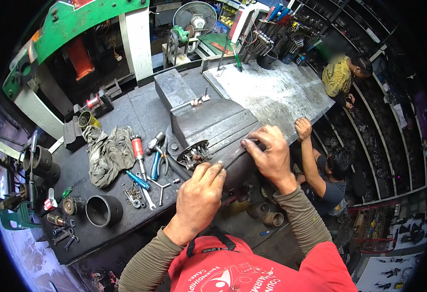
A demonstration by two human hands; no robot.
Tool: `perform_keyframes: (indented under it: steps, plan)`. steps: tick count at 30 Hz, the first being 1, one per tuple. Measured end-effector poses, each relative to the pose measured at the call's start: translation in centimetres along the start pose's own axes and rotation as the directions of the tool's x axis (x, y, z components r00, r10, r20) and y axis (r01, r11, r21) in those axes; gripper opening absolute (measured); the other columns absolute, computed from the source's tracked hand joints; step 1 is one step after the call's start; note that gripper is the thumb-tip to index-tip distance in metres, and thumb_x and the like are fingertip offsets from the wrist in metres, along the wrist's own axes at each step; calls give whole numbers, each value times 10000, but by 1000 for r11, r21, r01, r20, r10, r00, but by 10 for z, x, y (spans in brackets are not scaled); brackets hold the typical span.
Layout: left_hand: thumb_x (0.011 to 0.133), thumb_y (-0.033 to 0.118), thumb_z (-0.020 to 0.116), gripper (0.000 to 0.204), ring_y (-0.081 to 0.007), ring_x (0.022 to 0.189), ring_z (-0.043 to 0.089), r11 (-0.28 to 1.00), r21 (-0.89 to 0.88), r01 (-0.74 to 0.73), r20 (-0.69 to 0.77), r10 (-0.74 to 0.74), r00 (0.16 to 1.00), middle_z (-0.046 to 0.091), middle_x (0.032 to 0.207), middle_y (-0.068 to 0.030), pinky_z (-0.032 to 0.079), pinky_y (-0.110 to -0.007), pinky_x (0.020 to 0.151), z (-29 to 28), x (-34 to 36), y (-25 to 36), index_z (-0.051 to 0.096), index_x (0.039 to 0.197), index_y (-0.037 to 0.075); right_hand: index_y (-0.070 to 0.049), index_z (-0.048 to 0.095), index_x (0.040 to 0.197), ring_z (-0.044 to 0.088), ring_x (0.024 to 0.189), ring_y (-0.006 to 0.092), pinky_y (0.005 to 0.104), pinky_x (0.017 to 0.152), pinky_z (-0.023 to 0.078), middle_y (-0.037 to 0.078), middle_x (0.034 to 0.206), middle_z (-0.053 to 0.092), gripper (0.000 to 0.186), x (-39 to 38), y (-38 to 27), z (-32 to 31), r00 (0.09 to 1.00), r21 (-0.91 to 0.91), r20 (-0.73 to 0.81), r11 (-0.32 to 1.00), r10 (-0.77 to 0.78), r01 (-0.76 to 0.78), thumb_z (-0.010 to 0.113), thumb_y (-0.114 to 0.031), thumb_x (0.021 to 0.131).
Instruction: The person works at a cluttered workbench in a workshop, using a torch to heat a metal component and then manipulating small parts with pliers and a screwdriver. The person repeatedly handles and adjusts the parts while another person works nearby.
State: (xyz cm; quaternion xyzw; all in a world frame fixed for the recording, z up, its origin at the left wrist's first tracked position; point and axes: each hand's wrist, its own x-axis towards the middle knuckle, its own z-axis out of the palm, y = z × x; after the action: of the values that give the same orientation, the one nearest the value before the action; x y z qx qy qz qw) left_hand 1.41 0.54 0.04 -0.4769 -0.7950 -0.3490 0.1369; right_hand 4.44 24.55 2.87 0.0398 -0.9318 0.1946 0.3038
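Note:
A large dark metal vise (213, 121) stands on the workbench in front of me. On its near left side rests a round, dark part with small metal pieces (194, 154), next to the fingers of my left hand (198, 197). That hand is closed, its fingers bent and pressed together near the vise's front; a small pale spot shows at the fingertips. My right hand (273, 153) is at the vise's right front edge, fingers curled toward the thumb. Whatever either hand holds, if anything, is too small or hidden to make out.
Left on the workbench (140, 109) lie a grey rag (107, 155), a red-handled tool (138, 151), a hammer (156, 141), pliers (163, 158), wrenches and a metal cylinder (104, 211). One person (335, 170) crouches at right, a hand on the metal tabletop; another (342, 75) stands by the shelves.

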Motion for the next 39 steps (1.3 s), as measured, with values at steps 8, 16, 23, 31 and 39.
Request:
perform_keyframes:
  steps: [8, 16, 23, 31, 39]
  plan:
    - [729, -25, 654, 367, -288, 1084, 657, 997, -57, 47, -13, -48, 999, 699, 1189, -119, 596, -369, 841, 3, 0, 0, 712, 1092, -19, -33, 755, 855, 678, 878, 313, 409, 828, 510, 119, 932, 739, 156, -2, 0, 5, 982, -125, -91, 976, 168, -179, 828, -166, 816]
    - [758, 13, 654, 342, -277, 1088, 650, 1000, -29, 10, 11, -10, 1000, 693, 1187, -118, 602, -356, 819, 0, 1, -4, 707, 1094, -22, -30, 727, 830, 635, 819, 309, 399, 760, 495, 119, 853, 705, 143, -3, -6, 3, 989, -116, -2, 983, 145, -144, 819, -139, 821]
    - [786, 36, 652, 328, -276, 1102, 642, 999, -43, 7, 28, -6, 1000, 683, 1204, -124, 602, -350, 815, 0, 0, -7, 698, 1104, -29, -32, 733, 859, 638, 829, 322, 411, 750, 505, 129, 856, 696, 127, -3, -9, 6, 998, -100, -10, 993, 69, -70, 803, -134, 832]
    - [801, 47, 643, 320, -279, 1111, 633, 1000, -27, 11, 37, -10, 999, 677, 1217, -134, 597, -352, 831, -1, 1, -7, 694, 1107, -36, -39, 715, 858, 611, 806, 313, 413, 753, 478, 104, 818, 668, 107, -3, -9, 10, 999, -91, -24, 996, 21, -23, 785, -120, 850]
    - [774, 30, 635, 349, -281, 1134, 628, 999, -44, 24, 42, -22, 999, 682, 1232, -123, 590, -366, 863, -1, -1, -4, 698, 1113, -23, -157, 568, 1144, 480, 790, 169, 344, 752, 419, 34, 892, 532, 194, -13, 9, -24, 637, 957, 274, -136, 720, -257, 677, -220, 997]
